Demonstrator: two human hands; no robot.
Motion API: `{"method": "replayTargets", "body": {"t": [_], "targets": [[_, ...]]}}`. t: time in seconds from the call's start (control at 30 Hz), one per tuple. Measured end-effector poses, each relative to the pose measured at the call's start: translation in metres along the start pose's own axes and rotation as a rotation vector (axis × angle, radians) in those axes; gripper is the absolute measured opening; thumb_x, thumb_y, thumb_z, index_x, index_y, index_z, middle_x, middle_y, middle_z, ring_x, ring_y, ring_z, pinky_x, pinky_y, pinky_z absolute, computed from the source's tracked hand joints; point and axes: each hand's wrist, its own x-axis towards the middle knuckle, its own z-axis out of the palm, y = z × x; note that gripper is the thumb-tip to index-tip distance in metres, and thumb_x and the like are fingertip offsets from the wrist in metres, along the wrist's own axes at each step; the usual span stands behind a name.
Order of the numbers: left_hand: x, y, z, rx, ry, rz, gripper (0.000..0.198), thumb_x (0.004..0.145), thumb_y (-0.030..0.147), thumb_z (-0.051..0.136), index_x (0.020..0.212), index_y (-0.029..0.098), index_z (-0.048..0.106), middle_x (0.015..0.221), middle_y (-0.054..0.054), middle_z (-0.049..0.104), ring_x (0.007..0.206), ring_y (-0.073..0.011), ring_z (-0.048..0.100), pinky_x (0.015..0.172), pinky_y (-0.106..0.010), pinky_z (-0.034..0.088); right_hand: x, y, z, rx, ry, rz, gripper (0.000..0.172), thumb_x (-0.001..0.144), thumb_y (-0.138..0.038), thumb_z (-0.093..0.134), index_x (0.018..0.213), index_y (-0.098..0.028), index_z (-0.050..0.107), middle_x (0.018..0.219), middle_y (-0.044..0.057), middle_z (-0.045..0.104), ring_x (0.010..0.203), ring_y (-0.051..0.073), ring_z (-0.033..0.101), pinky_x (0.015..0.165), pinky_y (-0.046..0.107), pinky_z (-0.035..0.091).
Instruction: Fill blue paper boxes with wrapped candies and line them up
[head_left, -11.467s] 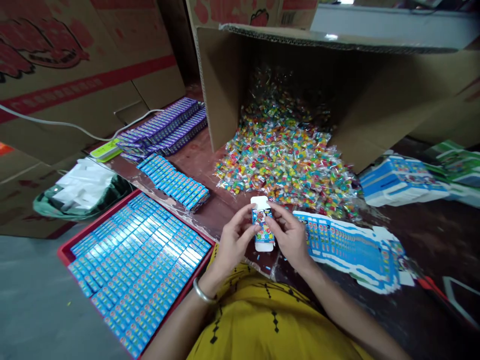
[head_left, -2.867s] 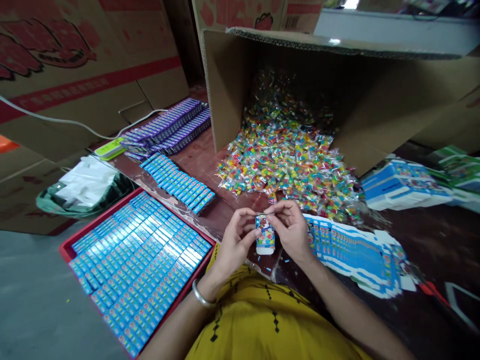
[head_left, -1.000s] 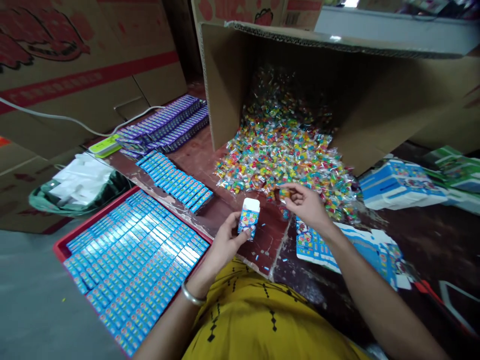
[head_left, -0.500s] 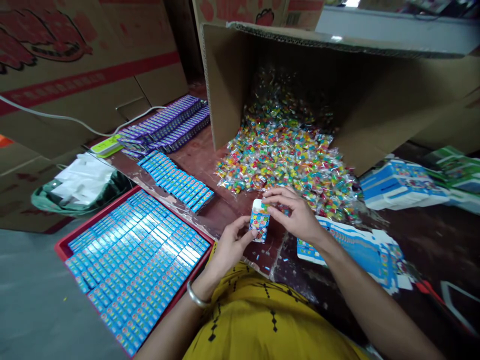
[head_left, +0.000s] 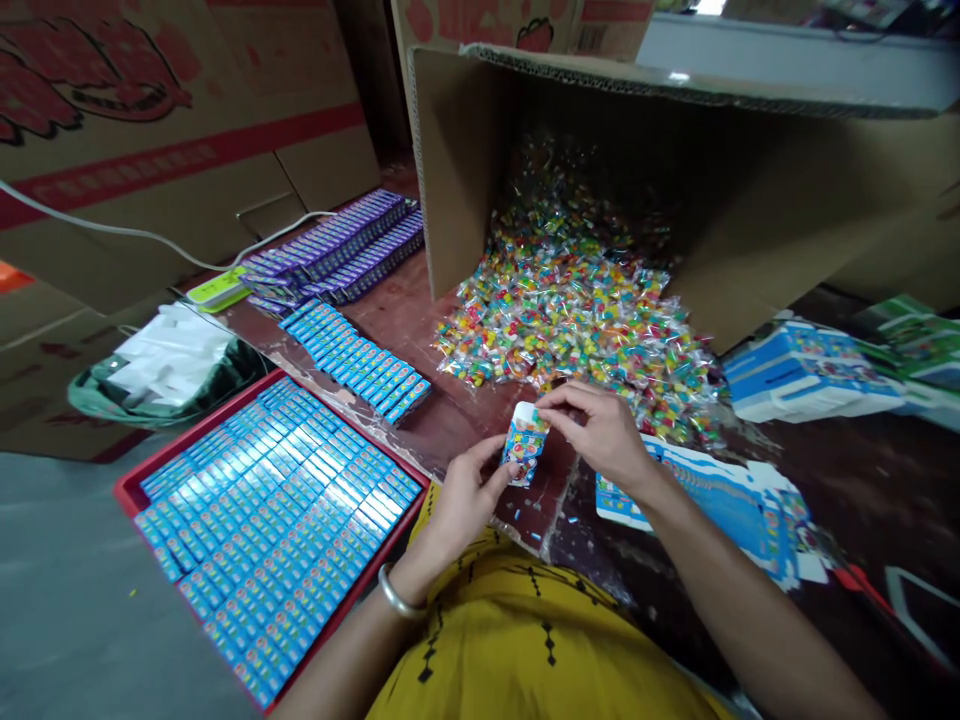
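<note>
My left hand (head_left: 469, 490) holds a small blue printed candy box (head_left: 523, 452) upright, thumb in front, its white top flap raised. At the box's mouth my right hand (head_left: 596, 430) pinches a small clear candy packet (head_left: 538, 416), mostly hidden by the fingers and the box. A heap of candy packets (head_left: 570, 310) spreads behind my hands, spilling out of a large cardboard carton (head_left: 465, 170) on its side. Under my right forearm lies a fanned stack of flat blue cartons (head_left: 705, 490).
A red tray (head_left: 127, 490) of filled rows of blue boxes stands at left. Beyond it are a row of blue boxes (head_left: 352, 360), purple boxes (head_left: 337, 245) and a green bag (head_left: 97, 395). More flat cartons (head_left: 802, 370) and red-handled scissors (head_left: 855, 578) lie at right.
The box has tilted slightly to the right in my left hand. My right fingers have drawn together into a tighter pinch at its mouth, and the view has shifted a little.
</note>
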Motion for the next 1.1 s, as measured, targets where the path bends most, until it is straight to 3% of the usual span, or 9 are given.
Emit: {"method": "replayTargets", "body": {"t": [0.1, 0.2, 0.3, 0.5, 0.67, 0.8, 0.97, 1.03, 1.1], "targets": [[0.000, 0.000, 0.001, 0.032, 0.006, -0.005, 0.035, 0.090, 0.027, 0.057, 0.124, 0.018, 0.062, 0.124, -0.007, 0.066, 0.111, -0.0242, 0.062, 0.100, -0.035, 0.045, 0.002, 0.000, 0.000, -0.039, 0.031, 0.032, 0.012, 0.084, -0.023, 0.067, 0.096, -0.023, 0.069, 0.085, 0.001, 0.065, 0.067, 0.014, 0.058, 0.064, 0.028, 0.046], [-0.001, 0.000, 0.001, 0.043, 0.023, -0.008, 0.035, 0.090, 0.027, 0.057, 0.124, 0.018, 0.062, 0.123, -0.008, 0.067, 0.110, -0.0238, 0.062, 0.099, -0.035, 0.046, 0.004, 0.002, 0.000, -0.056, 0.039, 0.118, 0.014, 0.079, -0.029, 0.072, 0.091, -0.022, 0.069, 0.080, 0.001, 0.064, 0.063, 0.014, 0.057, 0.060, 0.028, 0.045], [-0.001, -0.001, 0.002, 0.063, 0.036, 0.002, 0.034, 0.090, 0.027, 0.057, 0.122, 0.018, 0.063, 0.121, -0.008, 0.067, 0.109, -0.0235, 0.063, 0.098, -0.034, 0.047, 0.005, 0.004, 0.001, 0.071, -0.031, 0.218, 0.009, 0.081, -0.030, 0.069, 0.084, -0.022, 0.069, 0.071, 0.000, 0.065, 0.062, 0.014, 0.059, 0.057, 0.026, 0.045], [-0.003, -0.001, 0.003, 0.120, 0.070, 0.028, 0.032, 0.091, 0.027, 0.056, 0.121, 0.020, 0.063, 0.119, -0.007, 0.068, 0.108, -0.0224, 0.062, 0.098, -0.034, 0.046, 0.004, 0.012, 0.000, 0.261, -0.095, 0.347, 0.015, 0.079, -0.030, 0.068, 0.088, -0.019, 0.070, 0.077, 0.003, 0.070, 0.066, 0.016, 0.063, 0.061, 0.028, 0.049], [-0.003, -0.002, 0.001, 0.094, 0.054, 0.015, 0.032, 0.090, 0.026, 0.057, 0.121, 0.020, 0.064, 0.121, -0.007, 0.068, 0.109, -0.0238, 0.063, 0.098, -0.036, 0.047, 0.006, 0.005, -0.013, 0.084, 0.001, 0.148, 0.011, 0.085, -0.025, 0.062, 0.089, -0.021, 0.071, 0.083, 0.002, 0.070, 0.067, 0.015, 0.061, 0.061, 0.028, 0.046], [-0.003, 0.001, 0.001, 0.049, 0.038, 0.010, 0.034, 0.089, 0.026, 0.058, 0.122, 0.019, 0.064, 0.122, -0.008, 0.067, 0.109, -0.0252, 0.063, 0.098, -0.037, 0.048, 0.005, -0.006, -0.012, -0.074, -0.056, -0.060, 0.011, 0.088, -0.022, 0.060, 0.088, -0.024, 0.071, 0.084, 0.001, 0.070, 0.069, 0.015, 0.060, 0.065, 0.029, 0.045], [-0.003, 0.005, 0.005, -0.026, 0.041, 0.021, 0.037, 0.087, 0.022, 0.060, 0.124, 0.019, 0.060, 0.122, -0.009, 0.066, 0.109, -0.0240, 0.062, 0.099, -0.037, 0.048, -0.001, -0.016, -0.001, -0.096, -0.116, -0.089, 0.012, 0.090, -0.027, 0.060, 0.097, -0.027, 0.070, 0.090, 0.001, 0.073, 0.077, 0.017, 0.066, 0.071, 0.029, 0.048], [-0.004, 0.006, 0.006, -0.083, 0.079, 0.018, 0.045, 0.086, 0.021, 0.062, 0.131, 0.020, 0.053, 0.116, -0.009, 0.067, 0.103, -0.0218, 0.064, 0.093, -0.036, 0.051, -0.003, -0.020, -0.003, -0.036, -0.172, -0.071, 0.018, 0.092, -0.029, 0.057, 0.106, -0.028, 0.068, 0.095, 0.000, 0.073, 0.083, 0.018, 0.068, 0.074, 0.029, 0.049], [-0.004, 0.009, 0.007, -0.147, 0.141, 0.020, 0.056, 0.085, 0.022, 0.064, 0.137, 0.023, 0.043, 0.107, -0.007, 0.067, 0.096, -0.0196, 0.065, 0.088, -0.034, 0.053, -0.004, -0.021, -0.007, 0.023, -0.122, -0.010, 0.021, 0.095, -0.029, 0.052, 0.112, -0.028, 0.065, 0.097, 0.000, 0.073, 0.085, 0.018, 0.068, 0.076, 0.029, 0.050]]}}
